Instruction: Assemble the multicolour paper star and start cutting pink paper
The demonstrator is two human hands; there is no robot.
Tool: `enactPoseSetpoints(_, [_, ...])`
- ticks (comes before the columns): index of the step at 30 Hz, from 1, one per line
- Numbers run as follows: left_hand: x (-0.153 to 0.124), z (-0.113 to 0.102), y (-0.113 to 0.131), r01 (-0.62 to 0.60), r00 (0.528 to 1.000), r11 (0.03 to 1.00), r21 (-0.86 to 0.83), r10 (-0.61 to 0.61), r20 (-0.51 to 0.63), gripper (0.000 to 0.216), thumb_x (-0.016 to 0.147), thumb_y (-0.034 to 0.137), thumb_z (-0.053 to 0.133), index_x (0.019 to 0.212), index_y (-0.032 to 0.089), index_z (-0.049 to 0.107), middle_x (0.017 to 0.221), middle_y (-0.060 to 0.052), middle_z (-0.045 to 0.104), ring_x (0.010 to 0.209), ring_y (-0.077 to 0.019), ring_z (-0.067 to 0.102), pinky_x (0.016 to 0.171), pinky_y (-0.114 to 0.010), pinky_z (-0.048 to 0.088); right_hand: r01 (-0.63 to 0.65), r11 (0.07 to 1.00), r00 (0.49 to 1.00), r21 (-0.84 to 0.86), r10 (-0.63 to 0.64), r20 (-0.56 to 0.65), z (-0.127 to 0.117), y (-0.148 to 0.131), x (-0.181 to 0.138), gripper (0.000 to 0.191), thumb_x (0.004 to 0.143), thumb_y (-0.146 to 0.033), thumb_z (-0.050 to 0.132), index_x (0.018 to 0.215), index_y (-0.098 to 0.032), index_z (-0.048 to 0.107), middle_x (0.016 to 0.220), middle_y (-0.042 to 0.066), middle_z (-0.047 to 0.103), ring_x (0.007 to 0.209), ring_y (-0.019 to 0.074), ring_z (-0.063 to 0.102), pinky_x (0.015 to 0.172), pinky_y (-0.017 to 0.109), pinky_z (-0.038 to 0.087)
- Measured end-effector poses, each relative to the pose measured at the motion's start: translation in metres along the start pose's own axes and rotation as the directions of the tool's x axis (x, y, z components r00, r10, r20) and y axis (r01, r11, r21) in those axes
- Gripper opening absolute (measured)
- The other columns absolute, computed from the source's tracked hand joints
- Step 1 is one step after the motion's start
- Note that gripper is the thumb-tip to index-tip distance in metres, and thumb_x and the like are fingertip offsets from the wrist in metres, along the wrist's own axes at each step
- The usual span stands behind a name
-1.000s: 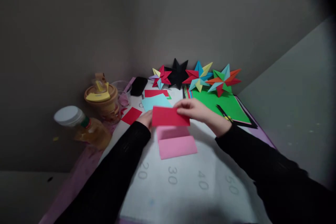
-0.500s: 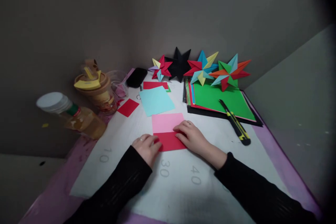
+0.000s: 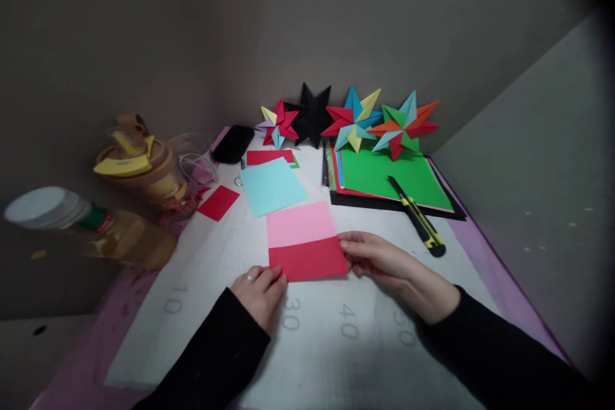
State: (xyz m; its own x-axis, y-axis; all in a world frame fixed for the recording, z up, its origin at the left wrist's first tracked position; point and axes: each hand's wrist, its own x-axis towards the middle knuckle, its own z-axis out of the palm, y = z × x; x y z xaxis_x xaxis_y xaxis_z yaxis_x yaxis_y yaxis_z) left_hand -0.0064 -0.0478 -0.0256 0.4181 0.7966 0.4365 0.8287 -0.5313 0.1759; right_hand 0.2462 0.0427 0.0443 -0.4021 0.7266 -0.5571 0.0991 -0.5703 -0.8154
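Note:
A red sheet of paper (image 3: 307, 261) covers the near part of a pink sheet (image 3: 302, 224) on the white mat. At its near left corner, my left hand (image 3: 262, 291) is closed, with fingertips on the red paper. My right hand (image 3: 379, 257) pinches the right edge of the red paper, whose right side looks slightly raised. Beyond the pink sheet lies a light blue square of paper (image 3: 272, 186). A small red paper piece (image 3: 218, 203) rests to the left of it.
Folded paper stars (image 3: 354, 120) stand along the wall. A yellow-and-black utility knife (image 3: 420, 221) lies partly on a stack of coloured paper (image 3: 398, 182). On the left are a white-capped bottle (image 3: 129, 237), a lidded cup (image 3: 148, 173) and a black phone-like object (image 3: 233, 144).
My right hand has slid from the top of the red paper to its right edge. My left hand has shifted to the near left corner. The view has swung slightly right.

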Motion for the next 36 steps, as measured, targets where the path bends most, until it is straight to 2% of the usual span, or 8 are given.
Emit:
enactPoseSetpoints(4, [0.001,-0.002,-0.004,0.168,0.979,0.964,-0.206,-0.188,-0.084,0.021,0.082,0.021,0.057,0.102,0.019,0.066,0.105,-0.01,0.067,0.08,-0.022,0.06,0.067,-0.035,0.053,0.066,0.982,0.998,-0.179,-0.062,0.027,0.007,0.01,0.01,0.026,0.064,-0.038,0.071,0.071,-0.015,0.06,0.052,-0.004,0.053,0.042,0.0073,0.043,0.041,0.021,0.031])
enactPoseSetpoints(6, [0.006,-0.004,-0.009,0.383,0.889,0.854,-0.352,-0.444,-0.109,0.045,0.077,0.029,0.063,0.119,0.014,0.057,0.117,-0.015,0.058,0.073,-0.0172,0.059,0.067,-0.034,0.053,0.194,0.956,0.981,-0.221,-0.192,0.031,0.01,0.014,0.01,0.022,0.069,-0.038,0.067,0.074,-0.017,0.062,0.061,-0.001,0.062,0.053,0.012,0.053,0.052,0.024,0.041])
enactPoseSetpoints(9, [0.023,-0.011,-0.023,0.556,0.757,0.587,-0.588,-0.65,0.067,0.067,0.073,0.037,0.065,0.131,0.011,0.046,0.107,-0.013,0.061,0.053,-0.0094,0.05,0.052,-0.027,0.048,0.366,0.868,0.922,-0.335,-0.387,0.005,0.01,0.014,0.004,0.018,0.076,-0.035,0.06,0.079,-0.018,0.065,0.078,0.003,0.068,0.071,0.0183,0.061,0.065,0.03,0.047])
enactPoseSetpoints(11, [0.039,-0.019,-0.033,0.551,0.78,0.471,-0.689,-0.583,0.226,0.044,0.076,0.041,0.061,0.11,0.013,0.064,0.08,-0.005,0.065,0.05,-0.0095,0.049,0.048,-0.023,0.043,0.424,0.789,0.871,-0.446,-0.49,-0.04,0.007,0.012,0.001,0.016,0.078,-0.032,0.058,0.078,-0.019,0.066,0.08,0.004,0.069,0.074,0.0203,0.062,0.068,0.032,0.048])
enactPoseSetpoints(14, [0.062,-0.027,-0.045,0.477,0.861,0.562,-0.676,-0.455,0.229,0.024,0.075,0.038,0.063,0.077,0.016,0.073,0.066,-0.002,0.064,0.054,-0.0112,0.051,0.052,-0.022,0.042,0.476,0.679,0.775,-0.559,-0.624,-0.098,-0.001,0.011,0.002,0.016,0.08,-0.029,0.056,0.086,-0.019,0.067,0.086,0.005,0.07,0.079,0.0212,0.063,0.072,0.033,0.049])
enactPoseSetpoints(18, [0.075,-0.019,-0.051,0.382,0.907,0.677,-0.629,-0.405,0.114,0.019,0.077,0.03,0.06,0.077,0.016,0.074,0.074,-0.005,0.07,0.062,-0.0137,0.058,0.059,-0.024,0.046,0.544,0.577,0.689,-0.609,-0.721,-0.067,-0.006,0.017,0.012,0.018,0.082,-0.024,0.052,0.092,-0.02,0.066,0.091,0.005,0.07,0.084,0.0202,0.064,0.077,0.033,0.049])
enactPoseSetpoints(30, [0.064,-0.001,-0.06,0.291,0.956,0.862,-0.415,-0.276,0.099,0.022,0.085,0.025,0.053,0.083,0.017,0.073,0.081,-0.008,0.07,0.075,-0.0188,0.064,0.069,-0.029,0.049,0.419,0.596,0.691,-0.685,-0.699,-0.186,-0.004,0.031,0.03,0.015,0.081,-0.03,0.055,0.078,-0.021,0.066,0.074,0.003,0.069,0.068,0.0203,0.061,0.064,0.032,0.048])
enactPoseSetpoints(36, [0.064,0.004,-0.065,0.257,0.963,0.909,-0.329,-0.213,0.164,0.019,0.083,0.025,0.055,0.079,0.018,0.072,0.078,-0.007,0.067,0.076,-0.0206,0.061,0.071,-0.032,0.047,0.426,0.683,0.759,-0.594,-0.626,-0.176,-0.006,0.035,0.039,0.014,0.079,-0.03,0.056,0.08,-0.02,0.066,0.079,0.003,0.07,0.074,0.021,0.062,0.069,0.033,0.047])
